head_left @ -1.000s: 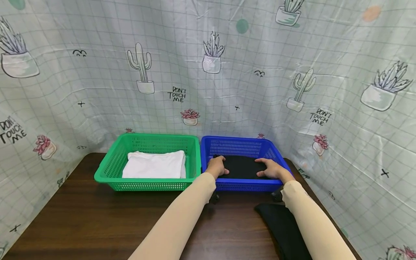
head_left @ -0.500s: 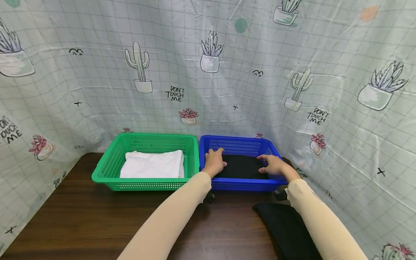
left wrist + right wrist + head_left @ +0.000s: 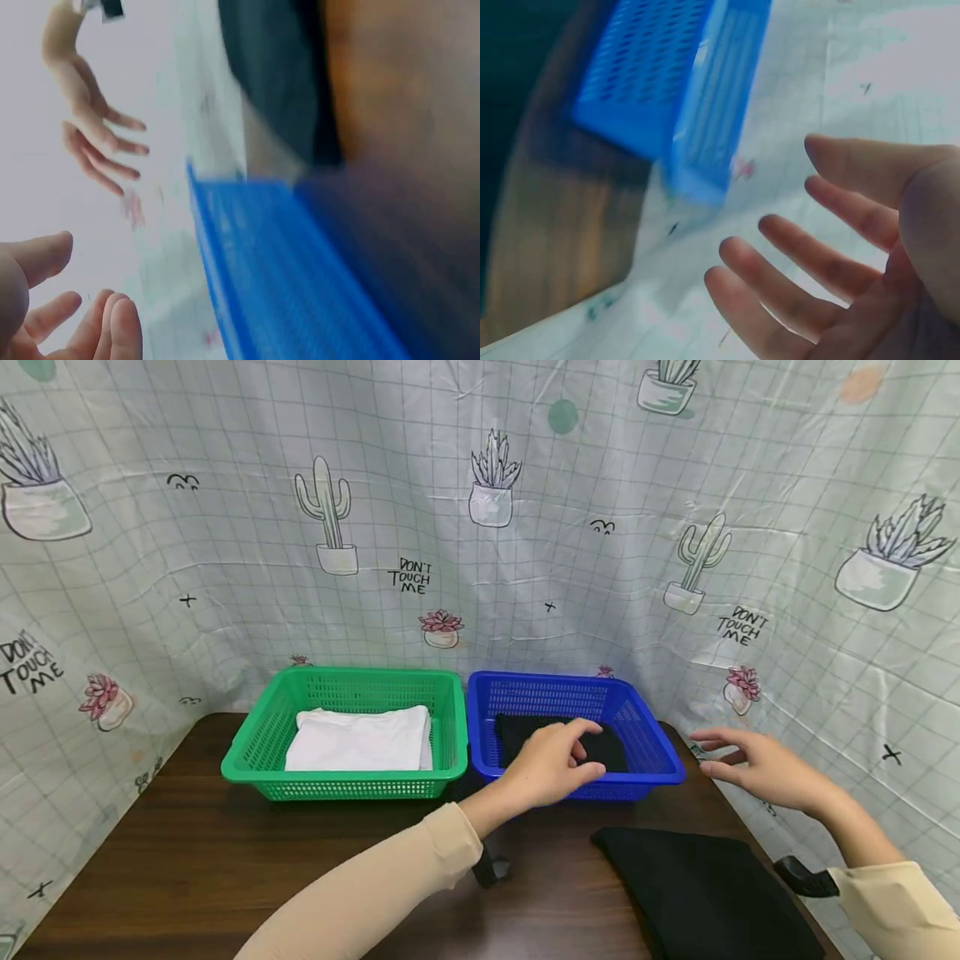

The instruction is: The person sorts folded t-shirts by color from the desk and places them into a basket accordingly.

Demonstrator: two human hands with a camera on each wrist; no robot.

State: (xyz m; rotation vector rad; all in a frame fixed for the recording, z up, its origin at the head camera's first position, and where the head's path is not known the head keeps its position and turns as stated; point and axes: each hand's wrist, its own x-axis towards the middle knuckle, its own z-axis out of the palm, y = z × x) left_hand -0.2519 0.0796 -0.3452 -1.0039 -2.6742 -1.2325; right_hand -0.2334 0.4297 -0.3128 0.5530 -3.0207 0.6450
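Note:
A folded black cloth [image 3: 517, 732] lies in the blue basket [image 3: 660, 760], partly hidden by my left hand [image 3: 547, 764]. That hand hovers over the basket's front edge, fingers loosely bent, holding nothing. To the right of the basket my right hand [image 3: 772, 768] is raised in the air, its fingers spread and relaxed; the right wrist view shows the bare palm [image 3: 855, 300]. Below it, at the table's right front, a second black cloth [image 3: 705, 893] lies flat.
A green basket [image 3: 345, 787] with a folded white cloth [image 3: 360, 741] stands left of the blue one. Behind them hangs a cactus-print curtain [image 3: 420, 485]. The brown wooden table [image 3: 225, 860] extends in front of both baskets.
Both hands have come out of the blue basket, off the black cloth inside it. The left moved up and toward me, the right went out to the right, uncovering more of the second black cloth.

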